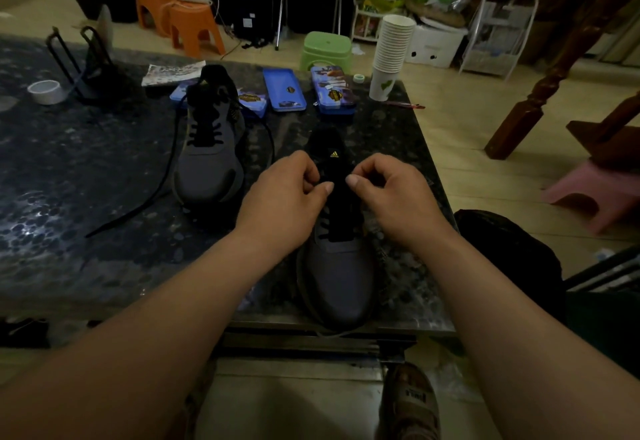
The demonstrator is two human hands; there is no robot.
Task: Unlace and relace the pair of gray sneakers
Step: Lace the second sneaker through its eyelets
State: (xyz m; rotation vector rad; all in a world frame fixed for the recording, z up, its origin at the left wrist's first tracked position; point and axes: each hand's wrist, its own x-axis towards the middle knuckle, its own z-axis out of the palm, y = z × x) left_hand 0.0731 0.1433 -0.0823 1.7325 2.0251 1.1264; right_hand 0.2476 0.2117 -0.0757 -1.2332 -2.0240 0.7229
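Two gray sneakers with black laces stand on the dark marbled table (86,169). The near sneaker (337,280) points its toe at me, close to the table's front edge. My left hand (287,197) and my right hand (391,197) hover over its lacing, each with fingers curled and pinching the black lace (341,194) near the upper eyelets. The far sneaker (209,149) sits further back on the left. Its loose lace end (145,202) trails across the table toward the front left.
Blue tins (284,91) lie behind the shoes. A stack of paper cups (389,55) stands at the table's back right. A tape roll (46,91) and a dark wire stand (86,65) are at the back left. Stools are on the floor beyond.
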